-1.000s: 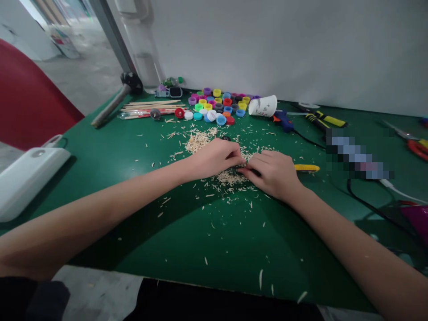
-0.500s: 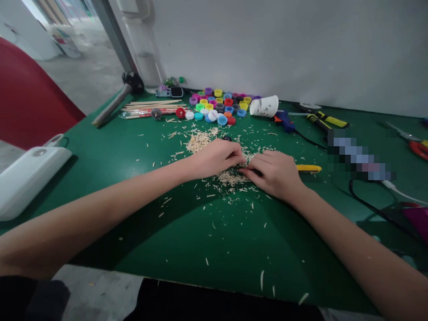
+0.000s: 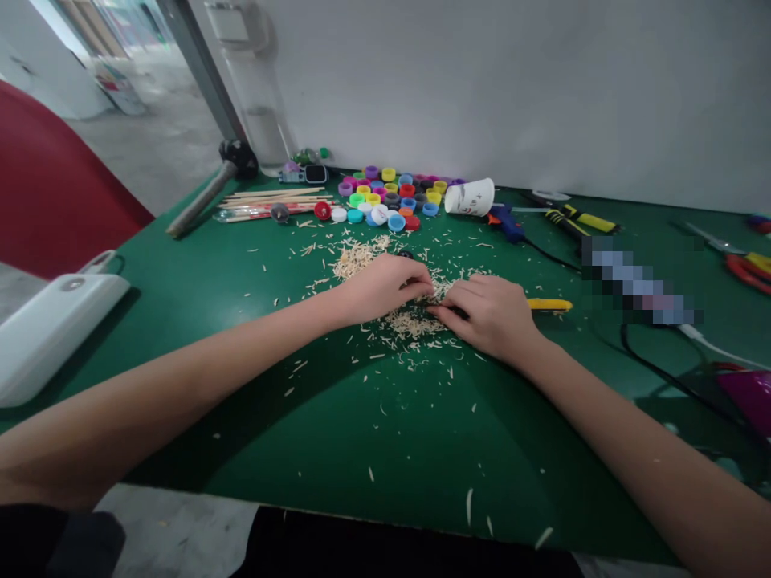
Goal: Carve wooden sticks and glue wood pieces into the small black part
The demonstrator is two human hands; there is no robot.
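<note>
My left hand (image 3: 389,282) is closed in a pinch over wood shavings (image 3: 415,323) on the green table (image 3: 337,433). My right hand (image 3: 491,315) faces it, also closed, thumb and fingertips close to the left fingertips. Something small and dark shows between the two hands, but what either holds is too small and hidden to name. From behind the right hand sticks out a yellow handle-like piece (image 3: 550,305); its other end is hidden. A small dark round thing (image 3: 405,254) peeks out just behind the left hand.
Bottle caps (image 3: 391,198), thin wooden sticks (image 3: 271,195) and a paper cup (image 3: 471,197) lie along the wall. A hammer (image 3: 205,197) and a white case (image 3: 60,333) are at left. A glue gun (image 3: 509,225), cables and scissors (image 3: 747,269) lie at right.
The view has shifted slightly, so everything sits a little lower and further left. Both hands keep nearly the same pinched pose over the shavings.
</note>
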